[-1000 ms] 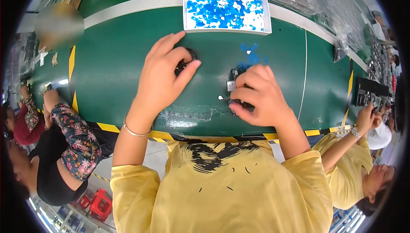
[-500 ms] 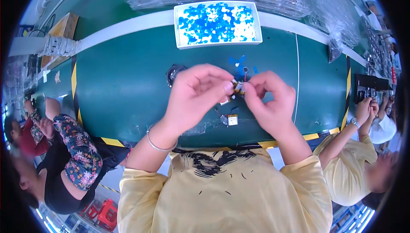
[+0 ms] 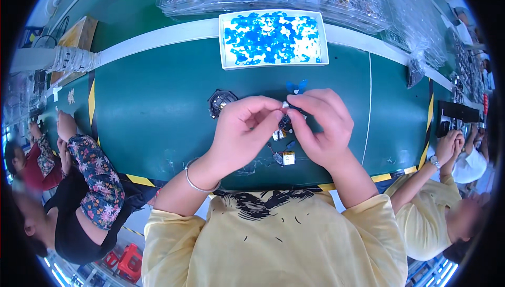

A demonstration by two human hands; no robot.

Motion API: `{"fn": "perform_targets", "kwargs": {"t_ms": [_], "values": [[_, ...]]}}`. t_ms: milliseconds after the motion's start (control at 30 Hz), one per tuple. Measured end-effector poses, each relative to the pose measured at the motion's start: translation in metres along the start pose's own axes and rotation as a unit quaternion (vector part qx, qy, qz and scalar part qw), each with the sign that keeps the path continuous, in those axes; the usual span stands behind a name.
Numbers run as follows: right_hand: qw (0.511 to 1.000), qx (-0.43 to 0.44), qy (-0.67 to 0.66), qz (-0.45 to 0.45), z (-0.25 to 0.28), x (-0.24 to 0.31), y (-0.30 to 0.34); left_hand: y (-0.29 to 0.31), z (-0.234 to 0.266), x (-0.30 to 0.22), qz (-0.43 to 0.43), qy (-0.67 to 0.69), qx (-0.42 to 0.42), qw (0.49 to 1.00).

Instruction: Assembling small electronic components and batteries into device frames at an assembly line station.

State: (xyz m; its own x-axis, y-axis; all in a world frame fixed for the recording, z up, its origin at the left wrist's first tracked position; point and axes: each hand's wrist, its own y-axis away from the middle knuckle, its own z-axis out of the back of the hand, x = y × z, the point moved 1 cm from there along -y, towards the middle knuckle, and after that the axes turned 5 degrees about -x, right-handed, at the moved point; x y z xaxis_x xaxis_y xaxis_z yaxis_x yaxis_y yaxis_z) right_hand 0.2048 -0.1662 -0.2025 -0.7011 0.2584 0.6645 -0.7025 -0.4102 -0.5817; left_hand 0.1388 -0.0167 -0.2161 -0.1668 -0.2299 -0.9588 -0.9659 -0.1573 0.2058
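Observation:
Both hands meet above the middle of the green bench, fingertips almost touching. My left hand is closed in a pinch on a small dark electronic assembly, which the fingers partly cover. My right hand pinches from the other side, thumb and forefinger closing at a tiny whitish piece. A silver battery shows just under the fingertips. Nearer me lies another flat battery with wires and a small part. Left of the hands sits a black angular housing. Blue film pieces lie just beyond the right fingers.
A white box full of blue and white pieces stands at the far side, against a white rail. Clear plastic trays of small parts are behind it. People sit on both sides; yellow-black tape marks the bench.
The view has shifted, so the bench things appear lower. The pale, gold-edged part between my fingers is out of sight; a tiny whitish piece shows there. Blue pieces beyond the hands look different.

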Motion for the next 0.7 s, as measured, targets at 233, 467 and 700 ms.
{"fn": "perform_targets", "kwargs": {"t_ms": [233, 467, 700], "values": [[0.991, 0.054, -0.09, -0.078, -0.004, -0.005, 0.006, 0.0, -0.003, -0.002, -0.124, -0.131, -0.007, 0.984], [0.946, 0.052, -0.22, -0.231, -0.002, -0.014, 0.011, 0.0, -0.006, -0.002, -0.161, -0.183, -0.017, 0.97], [0.999, 0.038, -0.014, 0.02, -0.003, -0.009, 0.003, 0.0, -0.006, -0.008, -0.177, -0.261, -0.012, 0.949]]}}
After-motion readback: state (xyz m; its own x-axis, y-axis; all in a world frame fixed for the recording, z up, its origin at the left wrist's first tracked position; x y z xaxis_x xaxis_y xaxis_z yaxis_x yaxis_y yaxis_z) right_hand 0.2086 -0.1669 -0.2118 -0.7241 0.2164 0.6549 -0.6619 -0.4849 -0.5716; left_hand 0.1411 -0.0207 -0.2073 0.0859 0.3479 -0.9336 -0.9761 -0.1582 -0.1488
